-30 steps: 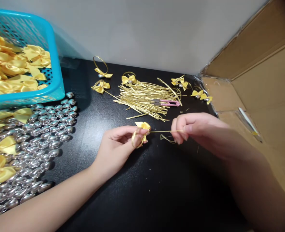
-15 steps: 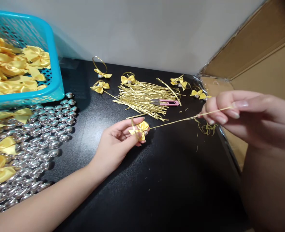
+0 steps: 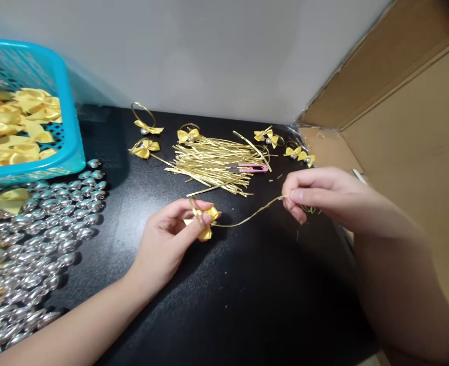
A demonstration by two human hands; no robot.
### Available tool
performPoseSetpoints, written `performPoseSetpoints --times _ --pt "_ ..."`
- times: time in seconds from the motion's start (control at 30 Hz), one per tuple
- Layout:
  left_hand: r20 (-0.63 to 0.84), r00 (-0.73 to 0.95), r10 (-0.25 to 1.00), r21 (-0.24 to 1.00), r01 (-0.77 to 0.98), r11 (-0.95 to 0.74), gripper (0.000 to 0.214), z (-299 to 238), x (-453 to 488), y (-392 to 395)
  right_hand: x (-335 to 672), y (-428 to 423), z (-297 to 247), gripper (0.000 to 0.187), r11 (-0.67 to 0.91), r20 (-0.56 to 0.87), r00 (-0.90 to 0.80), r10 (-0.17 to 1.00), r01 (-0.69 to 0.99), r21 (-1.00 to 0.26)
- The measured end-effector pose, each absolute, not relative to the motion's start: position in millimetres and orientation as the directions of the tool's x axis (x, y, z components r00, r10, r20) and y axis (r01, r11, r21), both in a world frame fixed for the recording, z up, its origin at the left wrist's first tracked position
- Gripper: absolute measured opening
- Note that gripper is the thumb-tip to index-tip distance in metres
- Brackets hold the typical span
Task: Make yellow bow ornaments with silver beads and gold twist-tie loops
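Note:
My left hand [image 3: 167, 239] pinches a small yellow ribbon bow [image 3: 205, 223] with a gold wire loop just above the black table [image 3: 247, 295]. A thin gold wire [image 3: 247, 217] runs slack from the bow to my right hand [image 3: 323, 195], whose fingers are closed on its far end. A tangle of cut gold wire lies under the right hand's fingers, mostly hidden.
A pile of gold wire ties [image 3: 217, 162] with pink snips [image 3: 253, 167] lies behind the hands, finished bows [image 3: 144, 147] around it. Silver heart beads [image 3: 45, 229] spread at left below a blue basket [image 3: 70, 147] of yellow bows. A cardboard box [image 3: 411, 117] stands at right.
My right hand has come back down and left toward the bow, so the taut wire now hangs slack. The left hand and bow dropped slightly. The view shifted a little.

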State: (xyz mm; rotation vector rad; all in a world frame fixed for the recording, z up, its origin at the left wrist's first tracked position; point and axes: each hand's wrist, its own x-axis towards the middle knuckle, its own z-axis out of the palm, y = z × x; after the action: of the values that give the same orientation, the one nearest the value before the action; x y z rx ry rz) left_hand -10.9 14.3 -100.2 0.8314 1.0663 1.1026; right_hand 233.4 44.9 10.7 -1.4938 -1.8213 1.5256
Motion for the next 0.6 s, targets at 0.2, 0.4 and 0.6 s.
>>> performPoseSetpoints --times 0.2,0.4,0.6 --pt "-0.324 -0.108 0.94 0.872 -0.418 0.253 0.014 -86.4 -11.1 33.3 238.6 49.6 10.8 0.019 -0.278 -0.441 -0.386 0.81 0.409 -0.869" --pt "-0.266 -0.29 0.919 0.91 -0.39 0.14 0.016 -70.6 -24.1 50.7 252.8 56.6 11.6 0.018 -0.233 -0.448 -0.42 0.789 0.469 -0.852" --pt "-0.199 -0.383 0.902 0.953 -0.29 0.087 0.011 -56.7 -35.0 56.9 269.2 68.7 0.9 0.018 -0.148 -0.484 -0.515 0.707 0.562 -0.814"
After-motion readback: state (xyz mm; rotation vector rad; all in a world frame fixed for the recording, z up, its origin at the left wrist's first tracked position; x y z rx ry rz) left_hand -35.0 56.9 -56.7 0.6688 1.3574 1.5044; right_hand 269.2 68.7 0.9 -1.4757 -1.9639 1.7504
